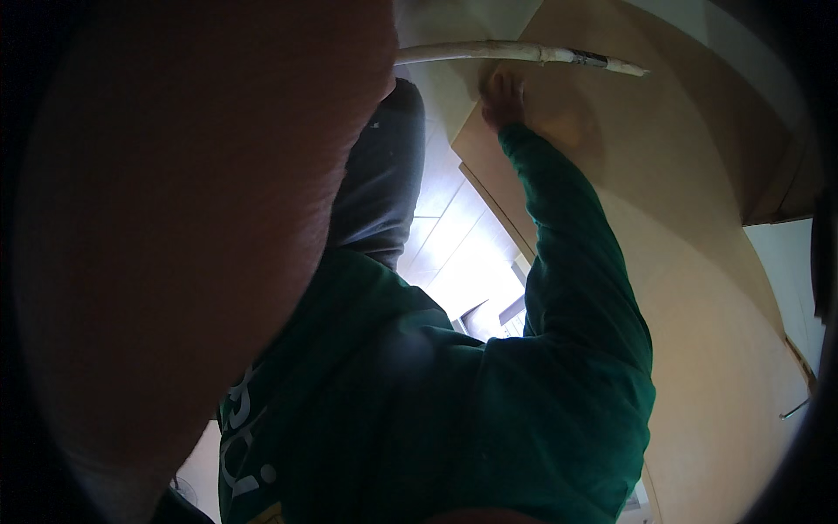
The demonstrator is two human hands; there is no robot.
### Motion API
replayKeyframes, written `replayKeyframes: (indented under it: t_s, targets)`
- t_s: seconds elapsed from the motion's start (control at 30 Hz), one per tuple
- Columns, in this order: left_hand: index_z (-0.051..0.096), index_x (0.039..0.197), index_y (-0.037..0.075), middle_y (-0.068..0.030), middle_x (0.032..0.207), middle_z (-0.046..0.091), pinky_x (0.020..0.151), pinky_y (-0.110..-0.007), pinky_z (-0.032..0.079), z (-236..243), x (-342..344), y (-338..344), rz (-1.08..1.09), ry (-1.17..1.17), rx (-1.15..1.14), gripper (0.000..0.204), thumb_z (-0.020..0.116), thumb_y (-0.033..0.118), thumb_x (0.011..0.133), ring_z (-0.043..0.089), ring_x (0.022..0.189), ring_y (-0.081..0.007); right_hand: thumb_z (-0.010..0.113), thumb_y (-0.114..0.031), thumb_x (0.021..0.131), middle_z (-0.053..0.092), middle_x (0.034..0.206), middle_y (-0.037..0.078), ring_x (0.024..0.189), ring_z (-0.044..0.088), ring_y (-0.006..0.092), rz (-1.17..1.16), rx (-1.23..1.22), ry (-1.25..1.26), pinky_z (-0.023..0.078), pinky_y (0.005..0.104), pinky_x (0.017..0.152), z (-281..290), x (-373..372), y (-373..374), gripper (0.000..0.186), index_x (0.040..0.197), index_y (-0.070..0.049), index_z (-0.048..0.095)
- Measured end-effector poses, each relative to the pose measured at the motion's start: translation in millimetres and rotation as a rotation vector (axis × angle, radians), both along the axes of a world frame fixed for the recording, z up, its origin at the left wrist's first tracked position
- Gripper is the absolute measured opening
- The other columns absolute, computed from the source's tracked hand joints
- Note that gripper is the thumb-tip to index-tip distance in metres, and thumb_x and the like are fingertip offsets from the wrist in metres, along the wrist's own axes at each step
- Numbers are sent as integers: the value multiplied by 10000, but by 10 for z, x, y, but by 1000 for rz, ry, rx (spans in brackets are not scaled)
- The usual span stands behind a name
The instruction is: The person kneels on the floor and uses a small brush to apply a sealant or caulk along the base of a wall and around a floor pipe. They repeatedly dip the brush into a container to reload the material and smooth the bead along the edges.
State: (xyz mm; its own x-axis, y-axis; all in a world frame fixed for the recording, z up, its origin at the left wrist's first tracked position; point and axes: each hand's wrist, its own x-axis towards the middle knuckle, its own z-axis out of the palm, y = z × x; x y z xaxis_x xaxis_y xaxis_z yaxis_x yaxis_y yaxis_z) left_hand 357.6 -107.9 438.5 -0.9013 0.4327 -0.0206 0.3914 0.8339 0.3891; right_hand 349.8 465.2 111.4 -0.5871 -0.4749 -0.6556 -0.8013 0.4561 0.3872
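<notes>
My right arm, in a green sleeve, reaches up to a light wooden panel (681, 288). At its end my right hand (504, 98) rests on the panel near its edge, small and in shade, fingers stretched out and nothing seen in them. My bare left arm (192, 244) fills the left side, very close and dark; the fingers of my left hand do not show. From behind that arm, a thin pale stick-like piece (489, 51) runs to the right above my right hand. It curves slightly and has a dark band near its tip. Whether my left hand holds it is hidden.
The wooden panel spreads over the right side, with a straight edge (497, 210) beside bright pale floor tiles (445, 231). My leg in dark grey trousers (384, 175) stands between the left arm and the tiles. A thin metal piece (794, 409) juts out at the far right.
</notes>
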Motion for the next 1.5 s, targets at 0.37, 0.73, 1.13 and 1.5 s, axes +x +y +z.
replayKeyframes:
  t_s: [0.37, 0.73, 1.13, 1.5]
  targets:
    - [726, 1026, 54, -109, 1118, 726, 967, -436, 549, 11, 62, -63, 11, 8, 46, 196, 807, 167, 888, 696, 1111, -293, 705, -292, 935, 648, 1317, 212, 1275, 573, 441, -160, -374, -306, 460, 558, 1096, 251, 301, 57, 346, 1237, -124, 720]
    - [736, 1013, 46, -131, 1066, 726, 946, -431, 554, 78, -72, 10, -54, -5, 165, 174, 766, 192, 925, 700, 1060, -306, 771, -350, 949, 233, 1723, 280, 1574, 229, 532, -1013, -916, -364, 250, 611, 1280, 2007, 2414, -2314, 695, 1569, -191, 500]
    - [748, 999, 37, -155, 1010, 725, 923, -427, 558, 276, -294, 148, -236, 47, 247, 188, 722, 220, 965, 704, 1004, -321, 720, -389, 914, 190, 1738, 269, 1588, 157, 538, -1084, -889, -153, 207, 660, 1267, 2005, 2527, -2857, 723, 1571, -199, 486]
    - [759, 985, 28, -177, 958, 724, 902, -423, 562, 333, -278, 48, -298, -6, 225, 231, 681, 245, 1001, 709, 953, -334, 716, -316, 902, 245, 1721, 273, 1601, 184, 499, -1037, -1054, -247, 194, 587, 1294, 1793, 2327, -2679, 605, 1437, -125, 507]
